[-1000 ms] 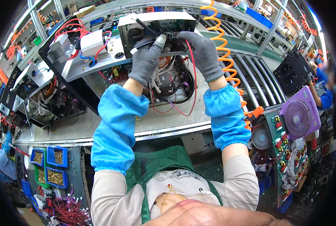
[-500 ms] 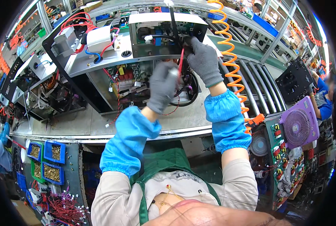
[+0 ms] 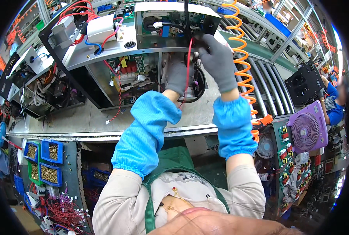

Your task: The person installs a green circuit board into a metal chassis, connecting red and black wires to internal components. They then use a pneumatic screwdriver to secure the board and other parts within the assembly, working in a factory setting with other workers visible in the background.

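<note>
An open metal electrical cabinet (image 3: 148, 51) lies in front of me, its circuit boards and wiring exposed. My left hand (image 3: 179, 76), gloved in grey, reaches into its lower bay beside a coiled black cable (image 3: 201, 89); its fingers are hidden there. Higher and to the right, my right hand (image 3: 218, 64), also gloved, has its fingers bent closed at the upper end of a red wire (image 3: 188, 66). That wire hangs down in front of my left hand. A black upright strip (image 3: 186, 17) runs just above my right fingertips.
An orange coiled air hose (image 3: 240, 58) hangs right of my right hand, before a roller conveyor (image 3: 266, 88). At lower left are blue bins (image 3: 51, 175) of brass-coloured fasteners and a heap of red wires (image 3: 63, 211). A purple fan (image 3: 307, 129) stands at right; a co-worker (image 3: 333, 103) is beyond.
My left hand has moved right and deeper into the lower bay. The red wire now hangs longer and lower. My right hand stays near the same spot, and the view has shifted slightly.
</note>
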A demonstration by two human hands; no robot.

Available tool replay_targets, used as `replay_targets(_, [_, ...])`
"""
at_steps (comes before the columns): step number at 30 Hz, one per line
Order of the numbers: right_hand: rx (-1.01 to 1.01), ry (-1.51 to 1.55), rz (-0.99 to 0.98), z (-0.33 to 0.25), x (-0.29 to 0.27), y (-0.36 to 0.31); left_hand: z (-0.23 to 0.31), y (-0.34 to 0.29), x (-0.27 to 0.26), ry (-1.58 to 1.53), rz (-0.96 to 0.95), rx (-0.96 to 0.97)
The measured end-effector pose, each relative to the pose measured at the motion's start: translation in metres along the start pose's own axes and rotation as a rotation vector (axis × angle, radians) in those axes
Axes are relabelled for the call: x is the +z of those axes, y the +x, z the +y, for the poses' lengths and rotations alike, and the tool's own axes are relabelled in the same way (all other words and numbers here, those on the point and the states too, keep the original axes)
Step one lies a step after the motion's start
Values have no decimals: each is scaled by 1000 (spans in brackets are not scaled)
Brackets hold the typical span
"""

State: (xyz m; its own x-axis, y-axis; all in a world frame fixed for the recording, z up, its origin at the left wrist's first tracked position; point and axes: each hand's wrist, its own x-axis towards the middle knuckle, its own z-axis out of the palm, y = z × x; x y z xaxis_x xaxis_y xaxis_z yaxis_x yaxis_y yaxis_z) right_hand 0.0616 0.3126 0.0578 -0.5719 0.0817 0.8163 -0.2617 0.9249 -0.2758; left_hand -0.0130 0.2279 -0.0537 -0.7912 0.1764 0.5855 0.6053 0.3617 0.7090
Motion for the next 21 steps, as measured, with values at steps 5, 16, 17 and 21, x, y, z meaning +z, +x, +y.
replay_targets(5, [483,33,-179,-3,4,-49,15,-50,-33,-135,-76,-10])
replay_targets(16, [572,455,-356,-10,51,-118,-63,-127,-109,-12,20,-257])
replay_targets(17, [480,385,-328,-20,54,-110,-63,-120,-109,66,45,-126])
replay_targets(21, [299,188,-180,-44,88,-100,-68,-94,-101,358,-61,126])
